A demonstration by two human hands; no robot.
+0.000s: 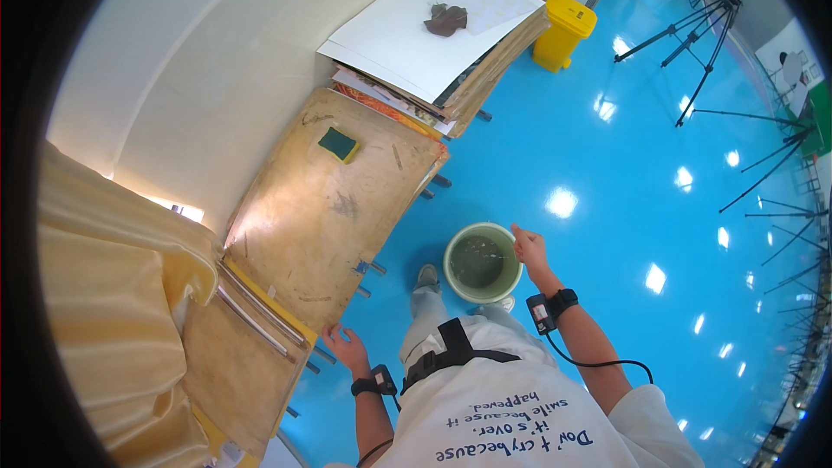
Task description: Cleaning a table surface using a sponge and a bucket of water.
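Observation:
My right hand is beside the right rim of a pale green bucket, its fingers curled. Whether it grips the rim or only overlaps it in view, I cannot tell. Greyish water with bits floating on it lies inside the bucket. My left hand is at the near edge of the worn wooden boards, fingers spread and holding nothing. Ahead of it, a green and yellow scrub sponge lies on a large scuffed drawing board. My shoes stand close to the bucket on the blue floor.
A stack of boards topped with white sheets carries dark dried leaves. Behind it stands a yellow lidded bin. A satin curtain hangs at left. Black tripods stand on the glossy blue floor at right.

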